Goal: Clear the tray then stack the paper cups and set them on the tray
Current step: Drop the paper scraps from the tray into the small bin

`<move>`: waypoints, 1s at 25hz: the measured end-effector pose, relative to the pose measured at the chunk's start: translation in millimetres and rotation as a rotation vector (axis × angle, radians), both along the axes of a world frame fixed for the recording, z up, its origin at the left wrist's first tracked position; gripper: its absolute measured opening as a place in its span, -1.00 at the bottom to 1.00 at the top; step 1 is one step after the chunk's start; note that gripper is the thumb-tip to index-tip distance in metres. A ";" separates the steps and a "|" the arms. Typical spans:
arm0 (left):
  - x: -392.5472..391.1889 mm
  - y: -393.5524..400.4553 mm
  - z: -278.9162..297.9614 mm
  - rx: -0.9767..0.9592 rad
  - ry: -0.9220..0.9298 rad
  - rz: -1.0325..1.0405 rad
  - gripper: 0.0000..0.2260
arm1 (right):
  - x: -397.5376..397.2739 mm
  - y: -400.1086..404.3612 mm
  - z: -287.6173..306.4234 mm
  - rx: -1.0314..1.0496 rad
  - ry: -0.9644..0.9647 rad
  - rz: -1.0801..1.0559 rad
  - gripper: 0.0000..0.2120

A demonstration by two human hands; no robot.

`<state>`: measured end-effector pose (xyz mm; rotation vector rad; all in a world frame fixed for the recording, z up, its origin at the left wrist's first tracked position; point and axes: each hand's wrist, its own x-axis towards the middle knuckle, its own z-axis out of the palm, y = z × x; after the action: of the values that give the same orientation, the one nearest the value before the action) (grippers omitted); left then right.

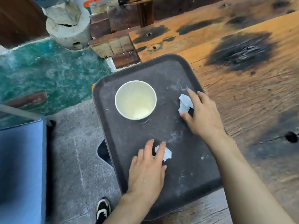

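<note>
A dark brown tray (134, 159) lies on a wooden table, its left part hanging past the table edge. One white paper cup (135, 99) stands upright and empty on the tray's far left. My right hand (203, 115) rests at the tray's right edge, thumb and fingers around a crumpled white paper scrap (185, 102). My left hand (148, 167) lies on the tray's near half, its fingertips pressed on a second crumpled white scrap (166, 153). Neither scrap is lifted off the tray.
The scorched wooden table (250, 78) stretches right and far. To the left, below, are a grey stone floor (77, 159), a green patch, a concrete block (68, 26) and a blue surface (21, 159). A black-and-white shoe (103, 209) shows beneath the tray.
</note>
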<state>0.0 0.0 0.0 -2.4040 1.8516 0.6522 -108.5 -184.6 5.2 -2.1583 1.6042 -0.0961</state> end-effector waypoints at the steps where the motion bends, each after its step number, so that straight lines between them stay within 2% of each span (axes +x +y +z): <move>1: -1.4 -5.3 -6.7 -0.040 0.028 0.011 -0.44 | 4.4 -4.7 -8.6 0.008 0.022 0.017 -0.32; 5: 0.4 -9.2 -21.0 -0.190 0.102 -0.007 -0.59 | 13.4 -10.0 -29.0 -0.029 0.090 0.029 -0.40; 8: 15.6 4.9 -20.4 -0.241 0.175 0.019 -0.64 | 13.7 3.4 -32.4 -0.087 0.041 -0.021 -0.57; 11: 54.2 24.0 -13.1 -0.292 0.188 0.084 -0.63 | 20.1 28.2 -25.1 -0.159 -0.027 -0.100 -0.70; 15: 134.9 66.5 -0.2 -0.333 0.103 0.206 -0.66 | 33.4 91.6 5.9 -0.235 -0.125 -0.237 -0.75; 20: 239.1 121.7 -5.9 -0.281 -0.018 0.250 -0.70 | 120.0 215.8 37.4 -0.205 -0.209 -0.170 -0.71; 25: 295.0 145.2 -38.1 -0.209 0.054 0.202 -0.66 | 206.9 289.3 -9.1 -0.106 -0.240 -0.085 -0.71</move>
<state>295.0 145.2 -38.1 -2.7598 1.7944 0.5657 98.4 104.6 -3.9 -2.0641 1.5809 -0.4581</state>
